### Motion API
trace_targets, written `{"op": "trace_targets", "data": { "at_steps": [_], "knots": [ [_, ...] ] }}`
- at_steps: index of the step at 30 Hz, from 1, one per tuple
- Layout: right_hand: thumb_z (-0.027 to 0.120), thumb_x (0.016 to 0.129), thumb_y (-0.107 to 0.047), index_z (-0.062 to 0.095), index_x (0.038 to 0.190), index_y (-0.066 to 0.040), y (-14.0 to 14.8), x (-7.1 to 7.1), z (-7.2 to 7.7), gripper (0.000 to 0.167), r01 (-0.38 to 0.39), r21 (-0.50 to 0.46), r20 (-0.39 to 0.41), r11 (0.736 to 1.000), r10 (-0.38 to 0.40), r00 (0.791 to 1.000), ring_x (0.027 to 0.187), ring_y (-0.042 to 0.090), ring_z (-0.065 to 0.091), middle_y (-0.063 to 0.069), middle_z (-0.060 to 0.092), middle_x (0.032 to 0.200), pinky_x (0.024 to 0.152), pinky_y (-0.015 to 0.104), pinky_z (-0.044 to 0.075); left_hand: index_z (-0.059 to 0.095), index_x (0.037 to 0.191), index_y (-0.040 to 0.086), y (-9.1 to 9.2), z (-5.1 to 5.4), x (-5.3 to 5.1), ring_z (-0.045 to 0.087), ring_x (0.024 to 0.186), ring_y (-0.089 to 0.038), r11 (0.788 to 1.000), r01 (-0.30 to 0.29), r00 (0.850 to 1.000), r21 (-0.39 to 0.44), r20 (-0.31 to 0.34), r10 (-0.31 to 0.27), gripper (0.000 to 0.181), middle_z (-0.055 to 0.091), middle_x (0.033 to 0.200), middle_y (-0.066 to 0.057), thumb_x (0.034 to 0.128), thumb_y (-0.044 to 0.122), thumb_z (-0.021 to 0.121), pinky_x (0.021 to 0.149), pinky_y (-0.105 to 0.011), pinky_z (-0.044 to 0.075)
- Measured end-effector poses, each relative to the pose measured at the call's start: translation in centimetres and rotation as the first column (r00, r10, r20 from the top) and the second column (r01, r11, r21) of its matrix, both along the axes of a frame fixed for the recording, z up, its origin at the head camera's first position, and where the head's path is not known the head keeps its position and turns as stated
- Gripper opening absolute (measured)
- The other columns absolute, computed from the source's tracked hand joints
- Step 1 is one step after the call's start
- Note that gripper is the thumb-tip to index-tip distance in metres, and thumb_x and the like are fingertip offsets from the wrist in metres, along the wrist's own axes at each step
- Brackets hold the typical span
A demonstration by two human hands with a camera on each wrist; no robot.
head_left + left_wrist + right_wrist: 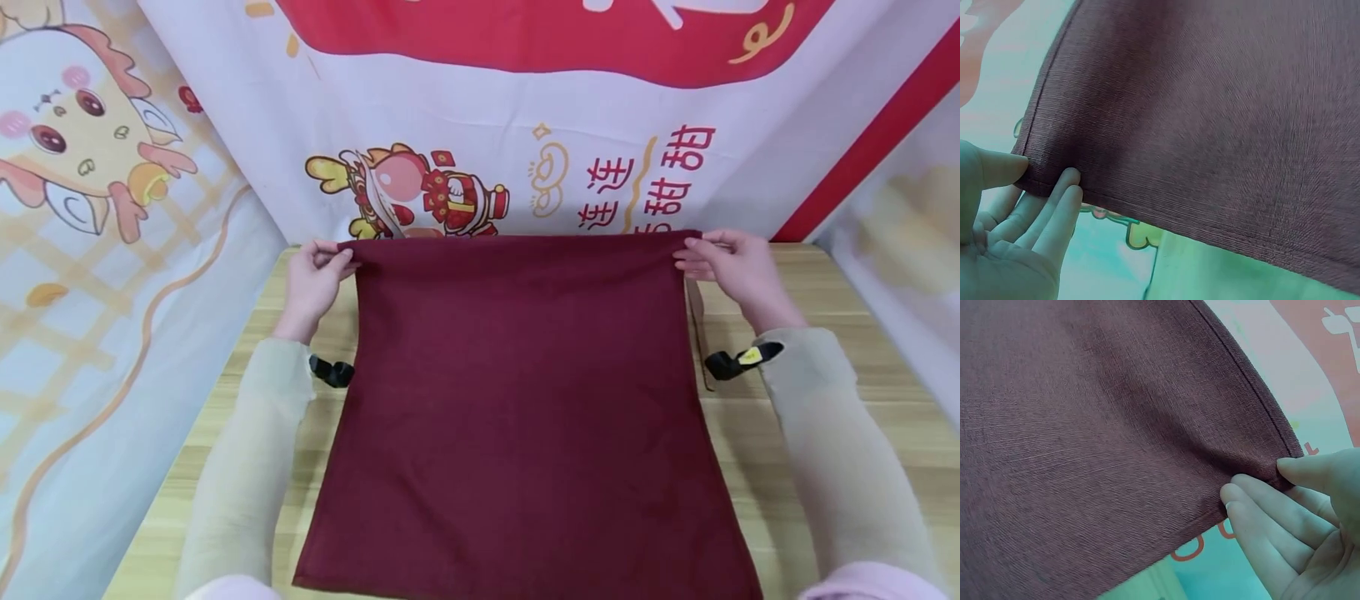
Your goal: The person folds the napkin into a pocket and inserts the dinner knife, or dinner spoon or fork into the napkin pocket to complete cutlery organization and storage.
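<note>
A dark red cloth (517, 400) hangs between both hands, its far edge raised and its lower part spread toward the near side of the table. The left hand (315, 279) pinches the far left corner; in the left wrist view the thumb and fingers of that hand (1022, 219) hold the hemmed corner of the cloth (1197, 125). At the far right corner the right hand (735, 271) pinches the edge. The right wrist view shows the right hand (1310, 519) with its thumb on the corner of the cloth (1097, 444) and the fingers beneath.
The light wood table (750, 483) shows on both sides of the cloth. Behind stands a white and red printed backdrop (465, 100), with a patterned sheet (97, 275) at the left and another pale sheet (907, 208) at the right. Black wrist devices (332, 372) sit by both forearms.
</note>
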State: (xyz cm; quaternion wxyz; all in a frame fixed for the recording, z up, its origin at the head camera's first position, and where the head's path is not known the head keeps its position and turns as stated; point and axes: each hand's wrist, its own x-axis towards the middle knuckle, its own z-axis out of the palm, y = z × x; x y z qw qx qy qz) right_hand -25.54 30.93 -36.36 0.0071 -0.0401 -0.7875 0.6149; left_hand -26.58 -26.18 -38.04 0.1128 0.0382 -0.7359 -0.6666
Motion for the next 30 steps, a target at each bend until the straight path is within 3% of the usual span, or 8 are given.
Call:
{"op": "trace_targets", "data": {
  "at_steps": [7,13,21,25,30],
  "knots": [
    [0.069,0.099,-0.024,0.054,0.115,-0.002,-1.3,-1.8,1.1,0.031,0.066,-0.211,-0.009,0.975,-0.07,0.998,0.093,0.016,0.074,0.007,0.075,0.107,0.081,0.028,0.058,0.054,0.1,0.006,0.3,2.1,-2.0,0.071,0.09,-0.017,0.997,-0.064,0.997,-0.035,-0.039,0.062,0.009,0.067,0.101,-0.009,0.1006,0.007,0.062,0.089,-0.03,0.055],
    [0.072,0.096,-0.017,0.055,0.109,-0.003,-2.1,-2.9,3.1,0.026,0.106,-0.375,-0.063,0.921,-0.139,0.988,0.096,0.02,0.074,0.01,0.075,0.108,0.079,0.028,0.058,0.054,0.097,0.007,0.5,4.7,-2.8,0.068,0.1,-0.021,0.996,-0.09,0.988,0.008,-0.122,0.09,0.011,0.064,0.106,-0.009,0.0988,0.006,0.065,0.091,-0.03,0.054],
    [0.075,0.093,-0.008,0.062,0.103,0.0,-2.4,-2.6,5.8,0.018,0.114,-0.517,-0.204,0.848,-0.251,0.946,0.095,0.023,0.074,0.015,0.075,0.107,0.077,0.033,0.057,0.06,0.097,0.005,1.3,7.1,-2.2,0.069,0.1,-0.025,0.99,-0.041,0.937,0.135,-0.338,0.085,0.011,0.064,0.103,-0.011,0.0955,-0.004,0.064,0.094,-0.033,0.054],
    [0.075,0.093,-0.007,0.062,0.102,0.002,-2.3,-1.8,6.0,0.018,0.113,-0.532,-0.232,0.839,-0.273,0.934,0.095,0.024,0.074,0.016,0.074,0.108,0.077,0.034,0.057,0.06,0.098,0.003,1.6,7.2,-1.6,0.069,0.103,-0.026,0.986,-0.023,0.922,0.168,-0.378,0.086,0.01,0.065,0.106,-0.013,0.0948,-0.006,0.064,0.095,-0.034,0.053],
    [0.076,0.092,-0.007,0.064,0.102,0.003,-1.9,-0.9,4.8,0.018,0.104,-0.481,-0.227,0.87,-0.239,0.944,0.093,0.022,0.074,0.014,0.075,0.103,0.074,0.031,0.058,0.06,0.096,0.004,1.4,5.3,-0.5,0.07,0.102,-0.026,0.987,-0.027,0.932,0.16,-0.353,0.083,0.01,0.066,0.105,-0.013,0.0952,-0.006,0.064,0.094,-0.033,0.054]
  ]
}}
